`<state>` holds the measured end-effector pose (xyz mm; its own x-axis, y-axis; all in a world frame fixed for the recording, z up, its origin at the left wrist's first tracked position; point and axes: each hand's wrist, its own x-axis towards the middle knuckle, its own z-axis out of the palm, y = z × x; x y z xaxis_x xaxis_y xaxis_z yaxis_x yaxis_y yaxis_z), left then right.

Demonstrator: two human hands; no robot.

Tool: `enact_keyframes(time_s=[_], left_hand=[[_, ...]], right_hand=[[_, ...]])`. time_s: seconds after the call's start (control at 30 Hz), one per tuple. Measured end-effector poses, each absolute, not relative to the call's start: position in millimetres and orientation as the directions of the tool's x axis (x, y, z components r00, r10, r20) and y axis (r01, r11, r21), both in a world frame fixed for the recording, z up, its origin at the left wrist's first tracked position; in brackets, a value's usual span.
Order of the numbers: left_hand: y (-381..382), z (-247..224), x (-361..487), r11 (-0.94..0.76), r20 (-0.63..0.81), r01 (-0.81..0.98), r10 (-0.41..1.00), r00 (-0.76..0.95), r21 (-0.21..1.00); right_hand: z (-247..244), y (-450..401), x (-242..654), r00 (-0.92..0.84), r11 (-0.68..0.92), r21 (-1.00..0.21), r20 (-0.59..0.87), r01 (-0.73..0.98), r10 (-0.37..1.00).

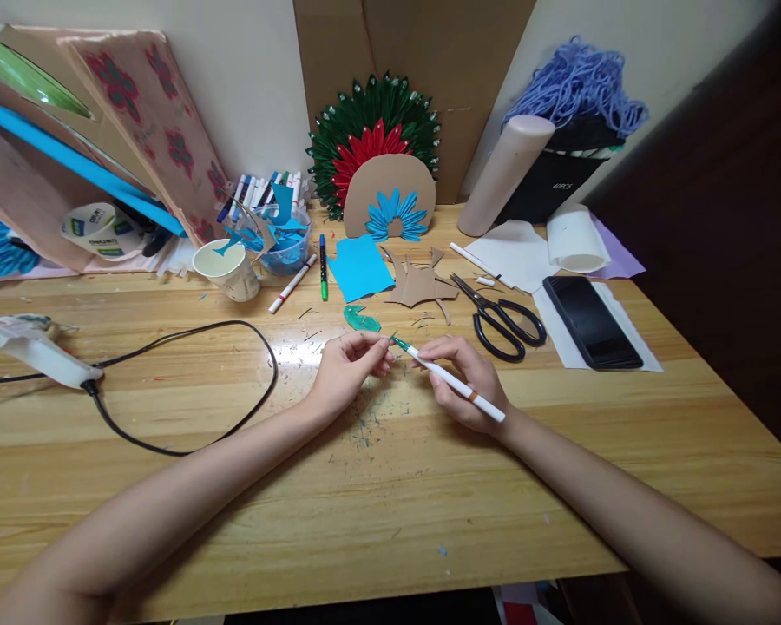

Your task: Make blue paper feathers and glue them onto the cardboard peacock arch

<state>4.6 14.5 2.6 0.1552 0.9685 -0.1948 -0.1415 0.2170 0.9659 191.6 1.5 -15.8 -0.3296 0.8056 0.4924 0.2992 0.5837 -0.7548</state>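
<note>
My right hand (465, 382) holds a white marker (459, 384) with an orange-brown band, its green tip pointing left toward my left hand. The fingers of my left hand (355, 369) are pinched together at a small dark piece near that tip; most of the piece is hidden. Just beyond my left hand, a green painted cutout (361, 318) lies on the wooden table (390, 521). Behind it are a blue sheet (363, 267) and brown cardboard scraps (422, 285). Small dark snippets are scattered under and around my hands.
Black-handled scissors (504, 325) and a phone (592, 321) lie to the right. On the left are a glue gun (39, 347) with its looping cord and a paper cup (227, 269). A cardboard disc (390, 182) with blue petals stands at the back.
</note>
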Motion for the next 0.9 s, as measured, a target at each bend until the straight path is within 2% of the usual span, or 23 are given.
enact_keyframes(time_s=[0.43, 0.9], left_hand=[[14.5, 3.4, 4.5, 0.216, -0.194, -0.127, 0.967, 0.163, 0.968], [14.5, 1.3, 3.7, 0.207, -0.183, -0.137, 0.968, 0.173, 0.969]], right_hand=[[-19.9, 2.9, 192.9, -0.277, 0.498, -0.827, 0.429, 0.262, 0.860], [-18.1, 2.8, 192.5, -0.295, 0.518, -0.810, 0.441, 0.276, 0.847]])
